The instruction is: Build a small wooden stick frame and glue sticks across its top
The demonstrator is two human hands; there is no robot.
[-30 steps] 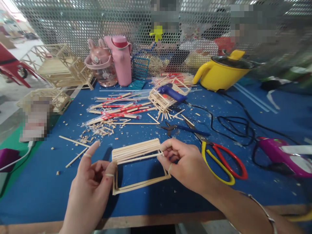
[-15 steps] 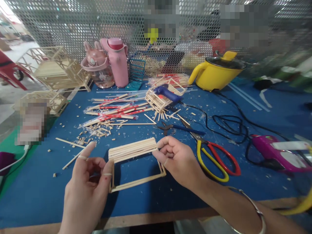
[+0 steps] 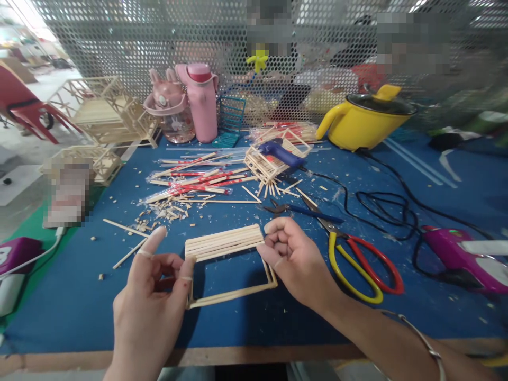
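A small rectangular frame of wooden sticks (image 3: 224, 242) is held just above the blue table, its far part covered by a row of sticks side by side and its near part open. My left hand (image 3: 156, 296) grips its left side between thumb and curled fingers, with the index finger pointing up. At the right end of the stick row, my right hand (image 3: 296, 259) pinches the frame between thumb and fingers. Pale covers wrap some of my fingertips.
Red-and-yellow-handled scissors (image 3: 357, 264) and pliers (image 3: 301, 210) lie to the right. Behind are a blue glue gun (image 3: 281, 153) on a stick model and bagged sticks (image 3: 198, 182). A yellow pot (image 3: 367, 124), pink bottle (image 3: 202, 106), larger stick model (image 3: 103, 114) and cables surround these.
The whole view has shifted, so things sit a little further right. Both hands keep their hold on the stick frame, which has hardly moved against the table.
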